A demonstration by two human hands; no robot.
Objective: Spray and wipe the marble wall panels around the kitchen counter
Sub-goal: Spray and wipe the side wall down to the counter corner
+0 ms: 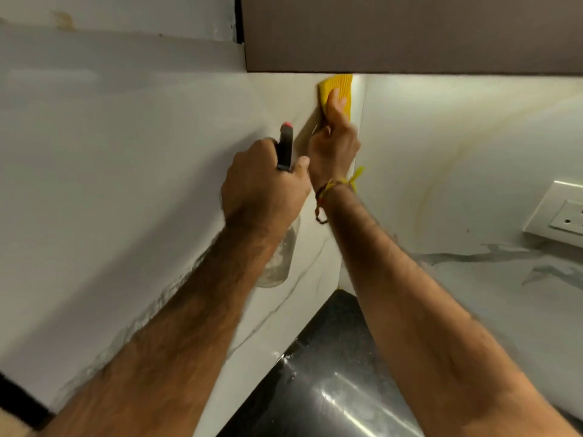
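Observation:
My right hand (334, 143) presses a yellow cloth (339, 89) against the left marble wall panel (126, 152), high in the corner just under the brown upper cabinet. The cloth's top edge touches the cabinet's underside. My left hand (265, 187) grips a clear spray bottle (277, 260) by its neck; the black sprayer head with a red tip (285, 143) points up toward the wall, close beside my right wrist. The right marble wall panel (457, 152) meets the left one at the corner seam.
A brown upper cabinet (410, 33) overhangs the corner. A white socket plate (558, 212) sits on the right panel. The glossy black counter (331, 373) lies below, between my forearms. A yellow thread band circles my right wrist.

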